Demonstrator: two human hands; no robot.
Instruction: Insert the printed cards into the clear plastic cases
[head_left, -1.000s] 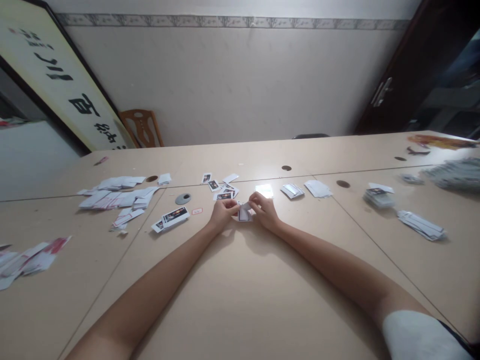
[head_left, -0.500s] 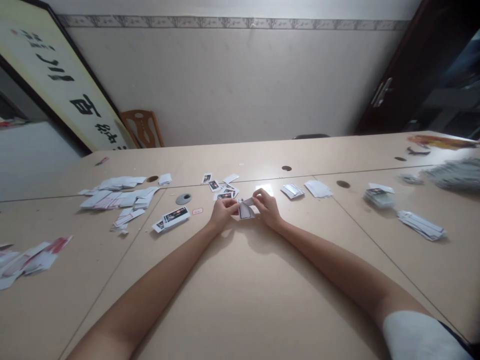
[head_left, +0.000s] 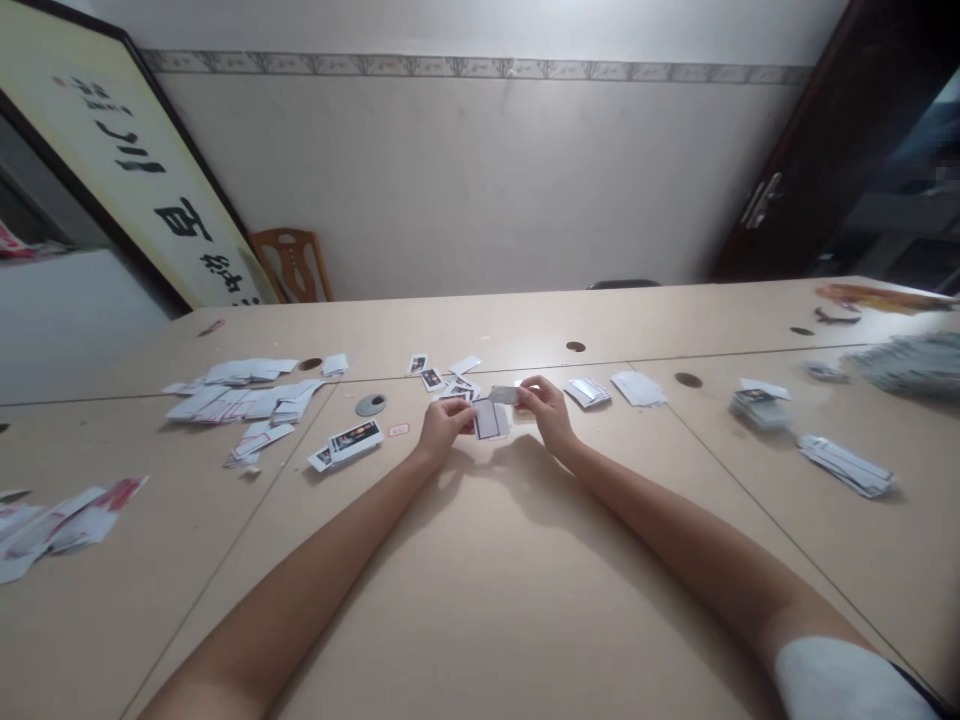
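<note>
Between the fingers of my left hand (head_left: 446,424) is a white card with a dark border line (head_left: 491,420), pinched at its left edge. A small grey piece of film or paper (head_left: 504,395) is pinched in my right hand (head_left: 546,405), at the card's upper right edge. Whether the grey piece still touches the card I cannot tell. Just beyond my left hand lie several loose photo cards (head_left: 459,386). A stack of white-edged cards (head_left: 588,392) sits to the right of my right hand.
At left are piles of white paper strips (head_left: 244,400) and photo prints (head_left: 354,440). On the right stand a clear-wrapped stack (head_left: 759,408), a bundle of strips (head_left: 847,465) and a heap of plastic sleeves (head_left: 911,362). Round holes (head_left: 688,380) pierce the table (head_left: 525,590).
My right hand has moved slightly right, drawing the grey piece up and away from the card's face. More of the bordered card shows. The camera view has tilted slightly upward.
</note>
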